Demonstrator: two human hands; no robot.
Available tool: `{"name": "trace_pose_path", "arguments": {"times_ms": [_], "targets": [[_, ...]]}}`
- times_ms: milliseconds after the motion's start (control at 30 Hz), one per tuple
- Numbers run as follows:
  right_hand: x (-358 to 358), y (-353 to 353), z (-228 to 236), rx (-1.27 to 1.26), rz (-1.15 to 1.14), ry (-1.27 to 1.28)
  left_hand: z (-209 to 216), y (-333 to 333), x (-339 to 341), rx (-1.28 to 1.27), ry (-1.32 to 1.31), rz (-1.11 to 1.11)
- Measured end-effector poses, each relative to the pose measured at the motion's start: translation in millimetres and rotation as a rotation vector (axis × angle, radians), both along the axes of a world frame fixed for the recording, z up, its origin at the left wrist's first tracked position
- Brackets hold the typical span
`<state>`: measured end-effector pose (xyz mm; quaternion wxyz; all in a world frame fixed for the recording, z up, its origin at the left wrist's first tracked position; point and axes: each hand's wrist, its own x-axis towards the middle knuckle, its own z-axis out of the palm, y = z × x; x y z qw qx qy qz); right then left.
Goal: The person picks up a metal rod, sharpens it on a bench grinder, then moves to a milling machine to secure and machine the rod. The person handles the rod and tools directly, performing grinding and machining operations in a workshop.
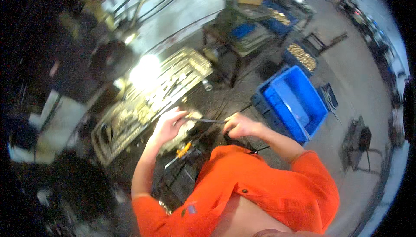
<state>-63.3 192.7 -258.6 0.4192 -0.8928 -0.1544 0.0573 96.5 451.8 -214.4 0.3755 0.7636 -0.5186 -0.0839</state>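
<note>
A thin dark bar is stretched between my two hands, level and in front of my orange shirt. My left hand pinches one end, with thumb and fingers closed on it. At the other end my right hand has its fingers curled round the bar. A pale, crumpled cloth-like lump lies just beyond and below the left hand. Closer to me is a tool with a yellow handle and a thin metal shaft. The bar's exact kind cannot be made out.
A metal machine bed with grooves and loose bits lies beyond my left hand, under a bright lamp. To the right stand a blue crate and a bin of brass-coloured parts. A work table is farther back.
</note>
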Motion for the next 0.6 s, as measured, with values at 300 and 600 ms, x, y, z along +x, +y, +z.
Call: {"name": "trace_pose_path", "arguments": {"times_ms": [300,600], "targets": [[-10.4,26.1,-8.2,0.305,-0.031,-0.116,-15.5,26.0,-31.3,-0.604,0.758,0.468],[-3.9,66.4,-19.0,0.481,0.165,-0.209,-16.7,-5.7,-114.1,-0.645,0.777,0.494]]}}
